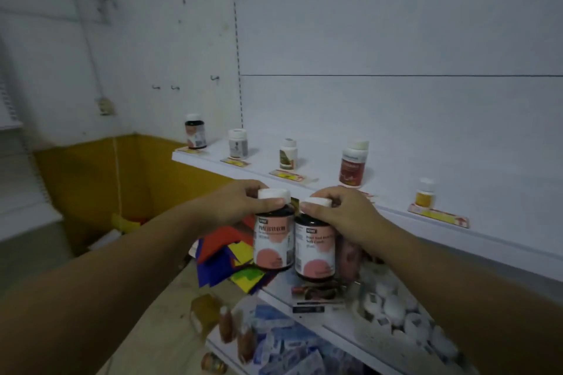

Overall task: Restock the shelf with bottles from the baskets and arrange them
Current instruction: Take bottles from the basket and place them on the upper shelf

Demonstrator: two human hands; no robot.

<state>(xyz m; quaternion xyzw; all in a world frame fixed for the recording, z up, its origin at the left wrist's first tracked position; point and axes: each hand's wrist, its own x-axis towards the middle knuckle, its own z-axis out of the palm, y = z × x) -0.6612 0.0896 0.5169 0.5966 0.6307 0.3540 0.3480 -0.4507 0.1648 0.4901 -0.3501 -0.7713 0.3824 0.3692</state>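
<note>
My left hand (240,201) grips the white cap of a dark bottle with a pink and white label (273,240). My right hand (341,210) grips the cap of a second, matching bottle (315,250). Both bottles hang upright side by side, almost touching, just below the front edge of the white shelf (457,183). On that shelf stand several single bottles in a row: a dark one (195,131) at the far left, a white one (238,143), a green-labelled one (288,154), a red one (353,165) and a small yellow one (425,192).
Price tags (438,216) line the shelf's front edge. A lower shelf holds a basket of white-capped bottles (402,313) and blue packets (292,341). Coloured paper flags (225,256) lie on the floor beside a yellow wall base (100,179).
</note>
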